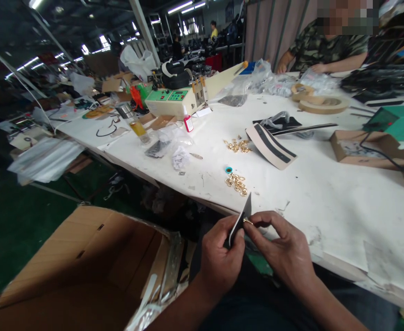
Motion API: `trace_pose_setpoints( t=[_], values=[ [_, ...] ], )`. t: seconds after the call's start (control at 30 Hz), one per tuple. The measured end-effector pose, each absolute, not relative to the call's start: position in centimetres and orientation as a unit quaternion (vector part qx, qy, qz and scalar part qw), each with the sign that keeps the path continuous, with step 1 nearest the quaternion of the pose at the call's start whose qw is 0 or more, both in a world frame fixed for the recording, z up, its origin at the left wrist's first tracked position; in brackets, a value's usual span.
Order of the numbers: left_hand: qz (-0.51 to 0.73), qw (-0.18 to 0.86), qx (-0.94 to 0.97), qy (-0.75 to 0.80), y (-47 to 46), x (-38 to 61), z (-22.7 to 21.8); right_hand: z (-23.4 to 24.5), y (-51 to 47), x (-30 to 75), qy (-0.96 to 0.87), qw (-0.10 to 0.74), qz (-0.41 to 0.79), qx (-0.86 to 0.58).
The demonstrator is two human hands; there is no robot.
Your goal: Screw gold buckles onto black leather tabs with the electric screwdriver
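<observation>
Just off the table's front edge, my left hand point(222, 255) is closed on a flat dark panel with a pale edge point(242, 219), held upright on its side. My right hand point(283, 246) pinches a small gold metal fitting point(247, 221) between thumb and index finger, against the panel's right face. Beyond my hands, a pile of gold fittings point(238, 185) lies on the table beside a small teal cap point(228, 170). A second heap of small gold pieces point(237, 146) is farther back. Near that heap rests a beige panel with black stripes point(271, 146).
A large open cardboard box point(95, 262) stands at my lower left. On the white table point(326, 197) are a green-and-cream machine point(172, 101), a red glue bottle point(187, 120), tape rolls point(322, 104) and a shallow cardboard tray point(369, 149). A person in camouflage point(326, 46) sits across.
</observation>
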State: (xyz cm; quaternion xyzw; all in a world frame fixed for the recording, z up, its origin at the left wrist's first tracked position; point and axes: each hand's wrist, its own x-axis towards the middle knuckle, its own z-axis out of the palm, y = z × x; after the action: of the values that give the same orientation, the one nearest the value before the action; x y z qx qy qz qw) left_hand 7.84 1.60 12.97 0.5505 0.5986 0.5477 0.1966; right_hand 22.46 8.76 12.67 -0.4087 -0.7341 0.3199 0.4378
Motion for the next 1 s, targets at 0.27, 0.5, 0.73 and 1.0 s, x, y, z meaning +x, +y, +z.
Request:
trace_pose_setpoints(
  t=[0.27, 0.5, 0.73, 1.0],
  values=[
    [0.553, 0.209, 0.562, 0.579, 1.2, 8.5, 13.3, 11.8, 8.6, 22.6, -0.78, 0.467, 0.216, -0.355],
    [0.562, 0.269, 0.565, 0.541, 0.4, 8.4, 13.3, 12.4, 7.9, 23.3, -0.819, 0.43, 0.229, -0.303],
    [0.521, 0.224, 0.602, 0.562, -0.2, 8.7, 12.7, 11.9, 7.2, 23.5, -0.813, 0.417, 0.252, -0.32],
    [0.542, 0.232, 0.556, 0.586, 3.9, 9.0, 12.9, 13.4, 8.2, 25.0, -0.629, 0.42, 0.525, -0.39]
  ],
)
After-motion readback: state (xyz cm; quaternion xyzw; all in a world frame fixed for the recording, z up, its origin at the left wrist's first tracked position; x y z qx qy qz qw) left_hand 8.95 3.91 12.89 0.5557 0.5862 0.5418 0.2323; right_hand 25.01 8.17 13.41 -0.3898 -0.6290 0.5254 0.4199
